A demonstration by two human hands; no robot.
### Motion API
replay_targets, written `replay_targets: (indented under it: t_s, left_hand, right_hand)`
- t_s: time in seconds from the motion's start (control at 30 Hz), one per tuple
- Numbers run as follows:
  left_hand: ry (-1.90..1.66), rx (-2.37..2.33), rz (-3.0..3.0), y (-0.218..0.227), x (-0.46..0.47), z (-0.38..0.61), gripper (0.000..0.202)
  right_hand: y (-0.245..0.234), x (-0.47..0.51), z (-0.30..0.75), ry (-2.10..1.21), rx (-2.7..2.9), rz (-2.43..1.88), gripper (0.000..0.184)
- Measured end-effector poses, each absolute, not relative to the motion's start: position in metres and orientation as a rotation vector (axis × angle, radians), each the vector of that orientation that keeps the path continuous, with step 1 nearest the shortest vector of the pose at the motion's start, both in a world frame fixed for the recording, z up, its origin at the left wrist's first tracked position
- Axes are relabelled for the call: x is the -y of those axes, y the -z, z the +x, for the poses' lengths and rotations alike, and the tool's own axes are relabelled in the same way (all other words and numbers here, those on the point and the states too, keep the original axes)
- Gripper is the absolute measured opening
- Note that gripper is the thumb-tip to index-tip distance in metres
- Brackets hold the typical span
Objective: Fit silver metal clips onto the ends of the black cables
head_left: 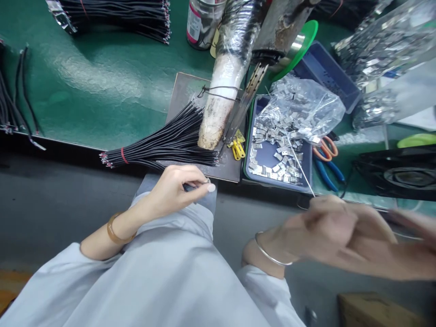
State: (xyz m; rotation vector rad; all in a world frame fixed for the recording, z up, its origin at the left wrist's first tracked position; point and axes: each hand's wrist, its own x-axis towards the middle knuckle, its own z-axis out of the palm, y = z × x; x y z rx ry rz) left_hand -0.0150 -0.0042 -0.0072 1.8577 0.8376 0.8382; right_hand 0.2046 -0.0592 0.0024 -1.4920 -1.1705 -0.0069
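Observation:
My left hand (pixel 177 188) is closed in a pinch on a thin black wire just below the table edge. Right above it lies a fanned bundle of black wires (pixel 163 145) bound with a red band, resting on a grey metal plate (pixel 185 93). My right hand (pixel 337 234) is smeared by motion at the lower right; a thin silvery wire (pixel 301 170) rises from it toward a blue tray (pixel 306 168) of small metal clips. Its fingers cannot be made out.
A wrapped soldering tool (pixel 225 100) leans over the plate. A plastic bag of metal clips (pixel 303 106), yellow clips (pixel 237 147), orange and blue-handled pliers (pixel 325 159), a black fan (pixel 402 172), more wire bundles (pixel 119 16) and a jar (pixel 202 20) sit on the green mat.

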Motion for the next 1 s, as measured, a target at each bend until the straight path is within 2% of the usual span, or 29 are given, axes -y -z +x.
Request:
replay_targets:
  t_s: [0.07,0.13,0.17,0.23,0.27,0.4,0.47,0.73,0.93,1.0]
  left_hand:
    - [-0.996,-0.884,1.956,0.014,0.002,-0.018,0.019]
    - [-1.106,-0.954,2.181,0.022,-0.004,-0.018,0.017]
    - [-1.113,-0.990,2.314,0.025,-0.008,-0.017,0.019]
    - [-1.063,-1.041,2.515,0.031,-0.018,-0.014,0.027]
    - [-1.029,-1.060,2.585,0.034,-0.022,-0.012,0.029]
    - [-1.011,-1.065,2.661,0.037,-0.034,-0.007,0.028]
    - [-1.073,-1.032,2.601,0.036,-0.034,-0.008,0.025]
    - [-1.357,-0.814,2.472,0.022,-0.015,-0.012,0.016]
    - [-1.206,-0.755,2.144,0.012,-0.008,-0.005,0.013]
    - [-1.113,-0.811,1.935,0.010,-0.008,-0.003,0.013]
  right_hand:
    - [-0.010,0.059,0.216,0.127,1.230,-1.495,0.023]
    - [-0.012,0.052,0.234,0.118,1.378,-1.642,0.007]
    - [-0.011,0.047,0.245,0.098,1.460,-1.747,0.008]
    - [-0.007,0.034,0.268,0.122,1.556,-1.888,0.025]
    - [-0.005,0.027,0.278,0.022,1.657,-1.939,0.030]
    - [0.002,0.008,0.290,0.042,1.695,-2.147,0.022]
    - [0.004,0.004,0.285,0.075,1.713,-2.156,0.024]
    - [0.001,0.015,0.249,0.274,1.550,-1.787,0.022]
    - [-0.002,0.044,0.179,0.308,1.497,-1.356,0.014]
    - [0.004,0.048,0.165,0.220,1.513,-1.300,0.013]
